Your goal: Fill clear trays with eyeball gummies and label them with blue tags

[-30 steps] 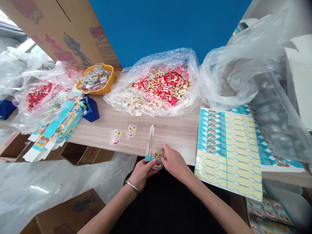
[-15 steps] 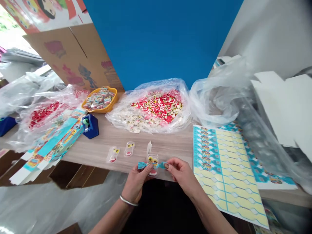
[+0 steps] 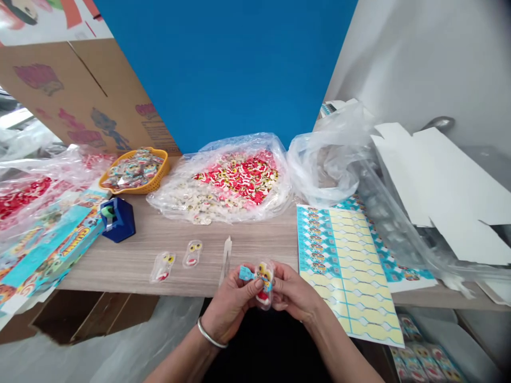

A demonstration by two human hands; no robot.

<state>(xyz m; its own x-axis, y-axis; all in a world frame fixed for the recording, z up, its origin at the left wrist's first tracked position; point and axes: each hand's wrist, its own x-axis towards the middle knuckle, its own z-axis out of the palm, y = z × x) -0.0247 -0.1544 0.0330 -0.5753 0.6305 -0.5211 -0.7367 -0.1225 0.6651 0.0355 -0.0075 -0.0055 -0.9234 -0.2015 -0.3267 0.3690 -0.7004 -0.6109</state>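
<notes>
Between my two hands is a small clear blister pack (image 3: 264, 269) with yellow eye-shaped and red mouth-shaped pieces inside. A blue printed sticker label (image 3: 246, 273) lies across its middle, and its left end sticks out past the pack. My left hand (image 3: 231, 303) is closed on the pack, thumb pressed on the label. My right hand (image 3: 297, 295) grips the pack's right edge between thumb and fingers; the label's right end is hidden there. Metal tweezers (image 3: 225, 259) lie just beyond my left hand. Two similar packs (image 3: 163, 267) without labels rest further left.
A plastic bag (image 3: 239, 181) of red, white and yellow pieces lies at the back. Left of it stand a yellow basket (image 3: 157, 181) of labelled packs and a blue tape dispenser (image 3: 120, 221). Label sheets (image 3: 359, 271) overhang the front edge at right, near a plastic bag (image 3: 323, 170).
The pack has been lifted off the table into my hands. My right hand has brought the label's right end in against the pack's side. The view has turned rightward.
</notes>
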